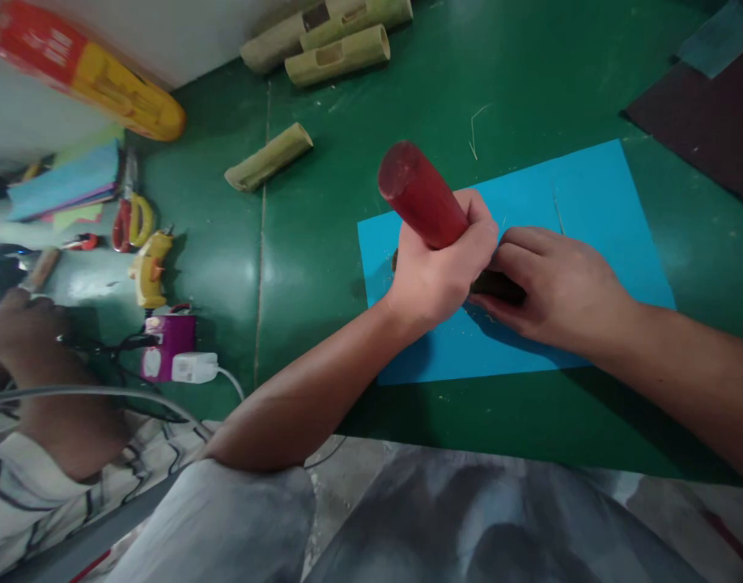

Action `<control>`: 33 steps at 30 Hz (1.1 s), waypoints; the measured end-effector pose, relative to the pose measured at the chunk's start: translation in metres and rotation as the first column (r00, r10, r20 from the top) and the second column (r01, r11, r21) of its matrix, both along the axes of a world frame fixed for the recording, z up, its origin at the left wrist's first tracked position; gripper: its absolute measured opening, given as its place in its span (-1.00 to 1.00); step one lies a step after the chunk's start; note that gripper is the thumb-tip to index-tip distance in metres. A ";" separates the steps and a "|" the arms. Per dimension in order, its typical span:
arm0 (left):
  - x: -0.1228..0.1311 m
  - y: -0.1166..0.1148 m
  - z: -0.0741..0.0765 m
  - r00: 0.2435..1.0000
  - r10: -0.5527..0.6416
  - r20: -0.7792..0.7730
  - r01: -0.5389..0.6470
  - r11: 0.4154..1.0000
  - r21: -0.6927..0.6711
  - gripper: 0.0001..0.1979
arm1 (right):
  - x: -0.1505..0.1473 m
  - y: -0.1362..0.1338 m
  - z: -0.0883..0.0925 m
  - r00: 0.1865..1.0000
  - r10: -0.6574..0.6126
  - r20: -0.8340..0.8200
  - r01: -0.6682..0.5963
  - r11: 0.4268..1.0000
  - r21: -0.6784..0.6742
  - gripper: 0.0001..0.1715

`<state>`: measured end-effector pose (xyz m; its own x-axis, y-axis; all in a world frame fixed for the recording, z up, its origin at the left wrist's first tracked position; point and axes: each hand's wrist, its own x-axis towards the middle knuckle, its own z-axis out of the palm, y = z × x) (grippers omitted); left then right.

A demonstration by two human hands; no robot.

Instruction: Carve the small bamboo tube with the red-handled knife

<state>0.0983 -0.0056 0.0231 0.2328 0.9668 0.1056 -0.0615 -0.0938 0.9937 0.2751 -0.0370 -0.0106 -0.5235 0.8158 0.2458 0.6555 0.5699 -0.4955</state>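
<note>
My left hand is wrapped round the thick red handle of a tool, which tilts up toward the far left. The tool's working end is hidden below my fist. Close beside it, my right hand is closed on a dark, rounded piece, mostly covered by my fingers; I cannot tell its kind. A small brownish end shows just left of my left fist. Both hands are over a sheet of blue paper with thin fibres and crumbs on it.
Several cut bamboo tubes lie at the back, and another bamboo piece nearer. At left are scissors, a yellow glue gun, a purple power block and a white plug. A co-worker's hand is at far left.
</note>
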 end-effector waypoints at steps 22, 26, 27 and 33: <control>0.000 -0.003 -0.003 0.999 0.047 0.026 -0.047 0.999 -0.019 -0.51 | -0.003 -0.004 0.003 0.999 -0.013 0.037 0.011 0.999 0.036 -0.79; 0.001 -0.003 0.000 0.999 0.034 0.030 -0.034 0.999 0.002 -0.58 | -0.003 -0.004 0.001 0.999 -0.004 0.040 0.002 0.998 0.057 -0.77; 0.001 -0.004 0.001 0.999 0.043 0.023 -0.042 0.999 -0.008 -0.60 | -0.003 -0.004 0.001 0.999 -0.004 0.039 0.002 0.998 0.060 -0.77; 0.003 -0.007 0.007 0.998 0.058 -0.039 -0.060 0.998 -0.033 -0.62 | -0.003 -0.004 0.002 0.999 -0.002 0.035 -0.001 0.997 0.080 -0.76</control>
